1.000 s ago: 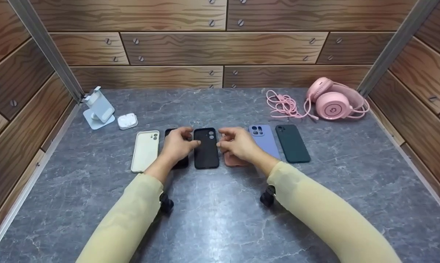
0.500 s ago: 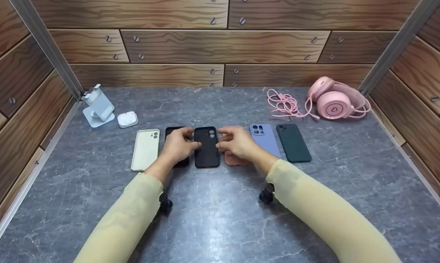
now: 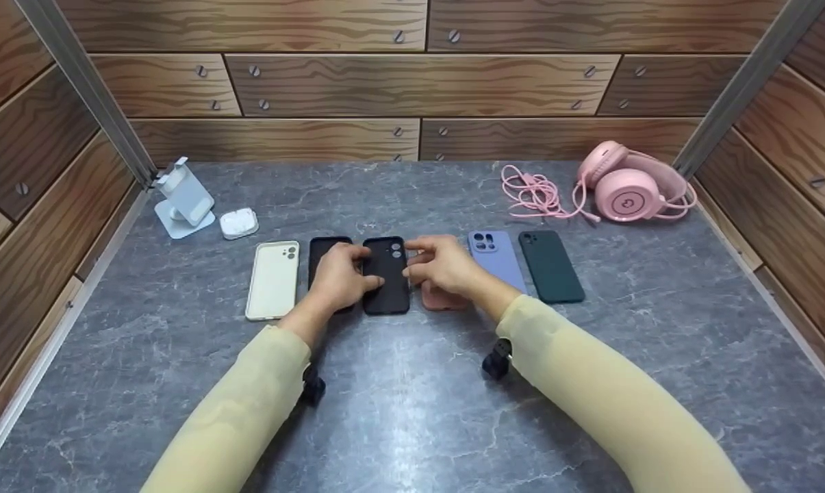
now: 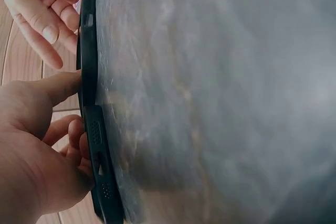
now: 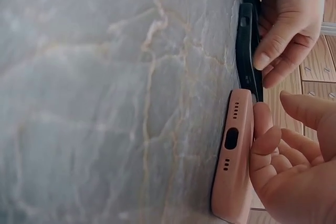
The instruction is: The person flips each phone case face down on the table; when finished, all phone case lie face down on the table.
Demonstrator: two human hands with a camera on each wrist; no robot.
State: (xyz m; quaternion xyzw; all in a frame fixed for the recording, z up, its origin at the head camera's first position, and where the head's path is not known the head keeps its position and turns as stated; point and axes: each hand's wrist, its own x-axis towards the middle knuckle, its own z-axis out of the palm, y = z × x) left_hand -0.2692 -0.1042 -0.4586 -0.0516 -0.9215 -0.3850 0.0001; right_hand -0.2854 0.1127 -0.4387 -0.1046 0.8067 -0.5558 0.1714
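Note:
Phone cases lie in a row. In the head view my left hand (image 3: 338, 275) is over the left black phone case (image 3: 323, 248), its thumb resting on the middle black phone case (image 3: 388, 300). The left wrist view shows the thumb touching that middle case, the other fingers bent by the left one. My right hand (image 3: 452, 268) hovers over the pink phone case (image 5: 236, 161), partly covering it. Its loosely bent fingers are near the middle case's right edge; contact is unclear. A cream case (image 3: 272, 282), a lavender case (image 3: 496, 257) and a dark green case (image 3: 552, 268) flank these.
At the back left stand a light blue folding stand (image 3: 186, 200) and a white earbuds case (image 3: 239, 223). Pink headphones (image 3: 628, 194) and their coiled cable (image 3: 532, 194) lie at the back right. Wood-patterned walls (image 3: 412, 85) enclose the grey marbled table (image 3: 412, 404).
My left hand has shifted slightly right, its thumb further over the middle black case, which has moved slightly left. My right hand stays almost in place.

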